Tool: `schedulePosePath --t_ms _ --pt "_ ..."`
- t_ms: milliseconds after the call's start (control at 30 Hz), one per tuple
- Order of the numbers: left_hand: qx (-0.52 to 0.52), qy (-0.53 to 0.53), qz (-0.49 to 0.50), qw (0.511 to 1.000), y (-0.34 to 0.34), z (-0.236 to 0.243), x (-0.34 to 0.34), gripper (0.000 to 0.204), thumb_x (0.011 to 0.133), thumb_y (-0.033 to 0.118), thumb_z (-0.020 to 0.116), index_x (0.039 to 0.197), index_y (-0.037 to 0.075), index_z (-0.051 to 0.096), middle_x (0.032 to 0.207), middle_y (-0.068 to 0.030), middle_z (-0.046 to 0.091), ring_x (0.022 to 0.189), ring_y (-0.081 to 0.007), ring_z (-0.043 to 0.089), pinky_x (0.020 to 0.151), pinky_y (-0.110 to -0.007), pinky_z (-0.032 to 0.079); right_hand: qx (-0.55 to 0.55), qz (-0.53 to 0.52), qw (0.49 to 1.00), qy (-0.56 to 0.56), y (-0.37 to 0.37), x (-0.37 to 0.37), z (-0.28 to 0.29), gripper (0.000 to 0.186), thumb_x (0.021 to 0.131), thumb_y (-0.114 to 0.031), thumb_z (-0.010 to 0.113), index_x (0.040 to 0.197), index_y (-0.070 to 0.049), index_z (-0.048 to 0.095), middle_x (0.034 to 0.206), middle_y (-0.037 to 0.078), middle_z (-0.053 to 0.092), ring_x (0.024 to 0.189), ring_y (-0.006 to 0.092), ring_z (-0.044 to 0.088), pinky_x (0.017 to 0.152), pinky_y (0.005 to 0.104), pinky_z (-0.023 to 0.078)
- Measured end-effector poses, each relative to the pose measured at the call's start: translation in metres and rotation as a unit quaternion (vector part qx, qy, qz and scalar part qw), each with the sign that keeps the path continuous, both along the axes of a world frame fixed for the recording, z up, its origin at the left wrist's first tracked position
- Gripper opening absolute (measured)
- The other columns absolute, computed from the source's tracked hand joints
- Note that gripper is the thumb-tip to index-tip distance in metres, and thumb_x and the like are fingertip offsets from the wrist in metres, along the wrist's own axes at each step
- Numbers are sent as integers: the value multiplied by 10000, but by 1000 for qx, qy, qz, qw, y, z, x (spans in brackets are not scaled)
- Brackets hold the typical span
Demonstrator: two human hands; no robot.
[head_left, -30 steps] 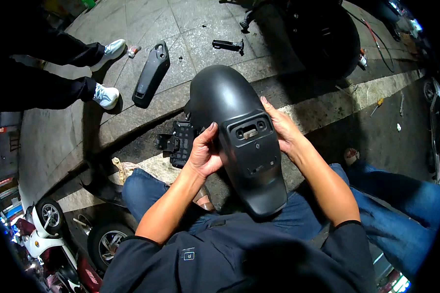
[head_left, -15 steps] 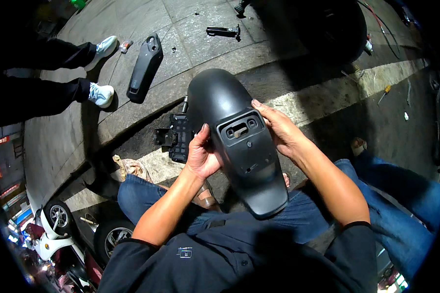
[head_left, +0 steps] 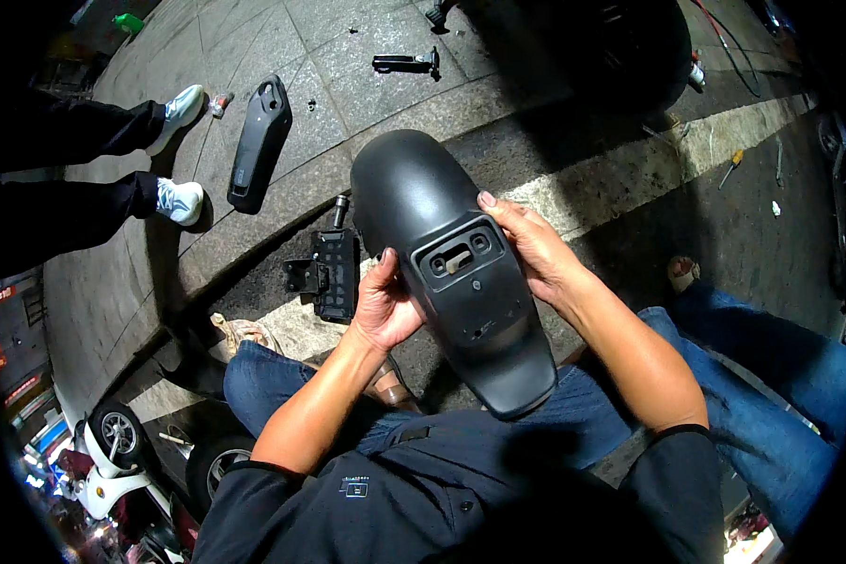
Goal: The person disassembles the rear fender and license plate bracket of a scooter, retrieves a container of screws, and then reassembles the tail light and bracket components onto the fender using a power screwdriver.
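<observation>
Over my lap I grip a black plastic fender (head_left: 414, 183) with a rounded top, a recessed panel with bolt holes and a slot, and a flared tail pointing toward me. My left hand (head_left: 385, 301) holds its left side, thumb along the edge. My right hand (head_left: 531, 249) holds the right side by the panel, thumb on the edge. Just left of the fender, a black slotted metal bracket (head_left: 334, 277) with a short cylindrical piece lies on the ground beside a step edge.
A long black cover (head_left: 257, 141) and a small black part (head_left: 404, 62) lie on the paving. A person's shoes (head_left: 179, 200) stand at left, a dark wheel-like bulk (head_left: 630, 56) at upper right. A yellow screwdriver (head_left: 735, 162) lies right. A scooter (head_left: 103, 484) is lower left.
The fender has shifted slightly left and turned anticlockwise in my hands, its top swinging left. My hands have moved slightly with it, still gripping. The ground objects shift as the view moves.
</observation>
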State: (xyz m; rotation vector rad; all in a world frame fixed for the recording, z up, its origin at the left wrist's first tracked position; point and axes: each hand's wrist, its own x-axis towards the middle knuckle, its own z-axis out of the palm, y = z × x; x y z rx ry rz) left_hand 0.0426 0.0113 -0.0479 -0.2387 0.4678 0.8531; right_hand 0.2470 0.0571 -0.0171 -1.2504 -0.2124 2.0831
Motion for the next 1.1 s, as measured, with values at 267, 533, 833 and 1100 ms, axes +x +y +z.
schedulePosePath --t_ms 267,533,833,1100 --pt "1 -30 6 1000 2 5 -2 549 850 274 658 1294 25 455 1317 -159 491 1235 -306 449 1078 -512 298 33 12 998 -54 6 -2 2 345 864 -342 647 1005 -35 579 886 59 631 798 139 627 703 294 534" --pt "113 19 -7 993 -2 33 -6 419 837 237 678 1181 32 556 1132 -113 621 1084 -231 584 988 -435 431 33 16 997 -72 -1 -6 20 500 856 -438 620 1137 -27 573 1040 97 636 885 173 637 741 271 527" --pt "248 62 106 961 18 112 -85 307 844 301 672 1022 51 652 1008 -62 674 957 -182 640 910 -358 493 75 189 934 -294 -46 -20 -62 422 874 -368 610 1073 4 601 872 60 620 746 125 558 651 257 472" --pt "253 280 353 856 12 128 -198 357 823 262 698 1078 19 638 1060 -93 664 1022 -213 616 951 -338 461 245 407 797 -373 -80 -185 -216 427 834 -359 629 983 41 612 789 134 662 719 206 644 665 342 491"
